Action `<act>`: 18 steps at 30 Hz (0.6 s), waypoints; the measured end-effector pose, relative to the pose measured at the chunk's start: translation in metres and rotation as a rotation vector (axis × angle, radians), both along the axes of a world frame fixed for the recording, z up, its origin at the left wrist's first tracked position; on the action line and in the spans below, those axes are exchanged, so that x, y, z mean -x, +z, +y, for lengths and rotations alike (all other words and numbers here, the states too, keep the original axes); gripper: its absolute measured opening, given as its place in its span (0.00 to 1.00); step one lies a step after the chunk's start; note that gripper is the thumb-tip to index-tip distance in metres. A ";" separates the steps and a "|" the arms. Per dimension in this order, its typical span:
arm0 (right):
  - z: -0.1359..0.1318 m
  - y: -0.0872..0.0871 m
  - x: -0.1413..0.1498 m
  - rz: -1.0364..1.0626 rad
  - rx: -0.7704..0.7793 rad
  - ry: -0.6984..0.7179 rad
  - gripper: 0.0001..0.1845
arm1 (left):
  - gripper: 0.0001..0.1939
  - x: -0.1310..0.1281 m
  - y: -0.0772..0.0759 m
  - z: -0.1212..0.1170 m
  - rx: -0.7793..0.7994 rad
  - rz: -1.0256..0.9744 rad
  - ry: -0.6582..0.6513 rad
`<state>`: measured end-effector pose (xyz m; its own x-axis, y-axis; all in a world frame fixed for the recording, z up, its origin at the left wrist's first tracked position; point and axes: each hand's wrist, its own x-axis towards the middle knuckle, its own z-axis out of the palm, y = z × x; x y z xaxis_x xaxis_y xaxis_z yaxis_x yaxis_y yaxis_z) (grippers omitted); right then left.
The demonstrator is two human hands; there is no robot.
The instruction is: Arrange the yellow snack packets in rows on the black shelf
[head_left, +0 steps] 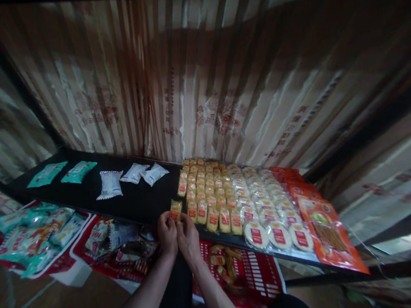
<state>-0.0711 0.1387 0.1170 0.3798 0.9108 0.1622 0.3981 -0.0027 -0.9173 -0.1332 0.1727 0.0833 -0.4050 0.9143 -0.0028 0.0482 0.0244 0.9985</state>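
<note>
Both my hands meet at the front edge of a black shelf (136,202). My left hand (167,236) and my right hand (188,238) pinch a small yellow snack packet (176,210) with a red label, held upright at the left end of the front row. Rows of like yellow packets (206,194) stand packed on the shelf to its right. Beyond them lie round white packets (269,216) with red labels, then orange flat packets (323,232) at the far right.
Teal packets (61,172) and white packets (133,175) lie on the shelf's left part. Below the shelf stand red boxes of mixed snacks (39,234) and a red crate (250,273) with yellow packets. Striped plastic sheeting (197,85) covers the back wall.
</note>
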 end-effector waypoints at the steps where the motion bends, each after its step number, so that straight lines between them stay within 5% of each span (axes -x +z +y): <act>1: 0.002 -0.002 0.000 -0.006 -0.001 -0.010 0.20 | 0.10 0.000 0.000 0.002 0.006 -0.008 -0.010; 18: 0.024 -0.015 0.009 0.096 0.012 0.011 0.31 | 0.07 -0.004 0.006 0.037 -0.025 0.041 -0.068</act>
